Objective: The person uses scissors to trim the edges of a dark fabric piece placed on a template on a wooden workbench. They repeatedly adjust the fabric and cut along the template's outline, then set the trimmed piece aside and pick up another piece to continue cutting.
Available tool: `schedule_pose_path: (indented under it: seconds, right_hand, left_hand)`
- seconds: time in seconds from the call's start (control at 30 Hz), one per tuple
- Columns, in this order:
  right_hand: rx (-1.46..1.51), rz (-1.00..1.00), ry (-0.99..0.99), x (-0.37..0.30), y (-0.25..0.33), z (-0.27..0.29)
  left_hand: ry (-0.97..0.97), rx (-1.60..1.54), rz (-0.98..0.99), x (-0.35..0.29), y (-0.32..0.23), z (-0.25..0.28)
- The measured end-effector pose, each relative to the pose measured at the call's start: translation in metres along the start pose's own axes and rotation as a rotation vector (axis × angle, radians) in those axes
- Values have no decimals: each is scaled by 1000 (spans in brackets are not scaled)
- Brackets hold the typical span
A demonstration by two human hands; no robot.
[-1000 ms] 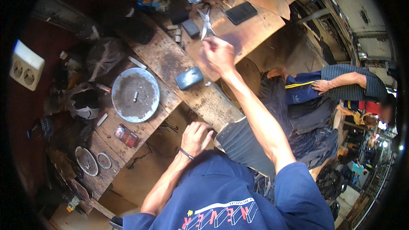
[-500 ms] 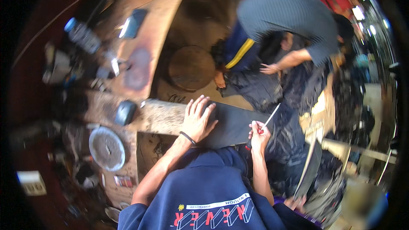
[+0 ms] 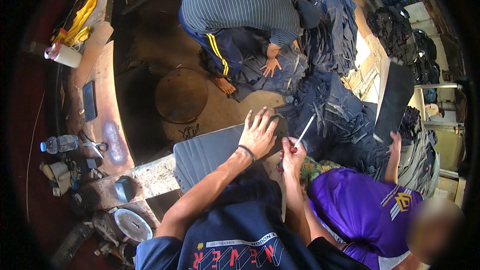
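My left hand (image 3: 258, 135), with a dark band at the wrist, lies with fingers spread on a dark grey sheet (image 3: 205, 154). The sheet rests across a wooden plank (image 3: 155, 176) in front of me, and fanned edges show at its left end. Close to the sheet's right end, my right hand (image 3: 293, 156) is closed round a screwdriver (image 3: 304, 132). Its pale shaft points up and away to the right; the fingers hide most of the red and black handle.
Across from me a person (image 3: 240, 15) in a striped shirt bends over piled dark garments (image 3: 327, 30). At the right, a person in purple (image 3: 355, 210) has a hand by a dark panel (image 3: 395, 100). Scissors (image 3: 93, 145), a bottle (image 3: 60, 144) and a bowl (image 3: 133, 224) lie left.
The dark sheet now reaches further left along the plank, past my left hand. My view has turned rightward. The person in purple has come into view. The screwdriver stays in my right hand.
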State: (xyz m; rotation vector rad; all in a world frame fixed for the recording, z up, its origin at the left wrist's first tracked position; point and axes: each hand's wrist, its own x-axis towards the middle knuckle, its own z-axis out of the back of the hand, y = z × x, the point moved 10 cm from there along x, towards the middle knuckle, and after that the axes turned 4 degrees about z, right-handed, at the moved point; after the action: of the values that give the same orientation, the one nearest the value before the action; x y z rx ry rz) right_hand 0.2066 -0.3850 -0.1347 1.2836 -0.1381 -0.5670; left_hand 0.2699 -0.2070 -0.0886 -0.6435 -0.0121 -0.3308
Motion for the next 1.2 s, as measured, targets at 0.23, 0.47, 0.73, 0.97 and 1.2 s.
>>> schedule_pose_path:
  seconds: [0.23,0.47,0.73,0.97,1.2]
  right_hand:
    - [-66,8,81,5,-6,-14]
    - [-60,22,82,7,-9,-17]
    - [-254,144,127,20,-11,-25]
    - [-244,-89,303,31,-14,-27]
    - [-609,-27,492,25,44,11]
  left_hand:
    - [53,-34,31,-18,2,-29]
    - [-77,-80,75,-17,6,-26]
    - [-89,-77,136,-16,9,-29]
    - [-146,-62,173,-16,12,-31]
    - [-179,-85,150,-17,11,-29]
